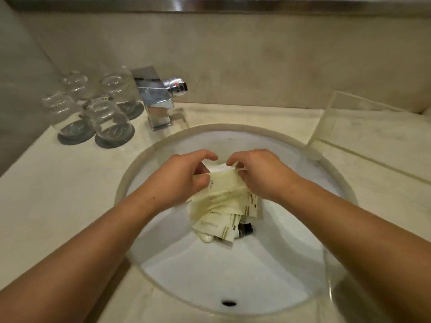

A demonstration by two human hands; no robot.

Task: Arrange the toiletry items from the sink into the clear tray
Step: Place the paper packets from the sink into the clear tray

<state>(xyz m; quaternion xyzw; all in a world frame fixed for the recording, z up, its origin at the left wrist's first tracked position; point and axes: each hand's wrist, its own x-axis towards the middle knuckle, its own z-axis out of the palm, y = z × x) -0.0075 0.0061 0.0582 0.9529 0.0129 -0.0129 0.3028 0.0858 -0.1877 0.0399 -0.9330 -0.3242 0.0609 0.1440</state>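
Over the white round sink (177, 259), my left hand (184, 176) and my right hand (261, 173) both pinch a bundle of cream toiletry packets (224, 185) by its top edge. More cream packets (219, 226) lie in the bowl below, partly covering a small bottle with a black cap (246, 229) and a pale rounded item (206, 237). The clear tray (326, 127) stands on the counter to the right of the sink, with nothing visible inside it.
A chrome faucet (156, 99) rises behind the sink. Several upturned glasses (105, 120) on grey coasters stand on the counter at the back left. The beige wall runs along the back, and the overflow hole (228, 303) sits at the bowl's near side.
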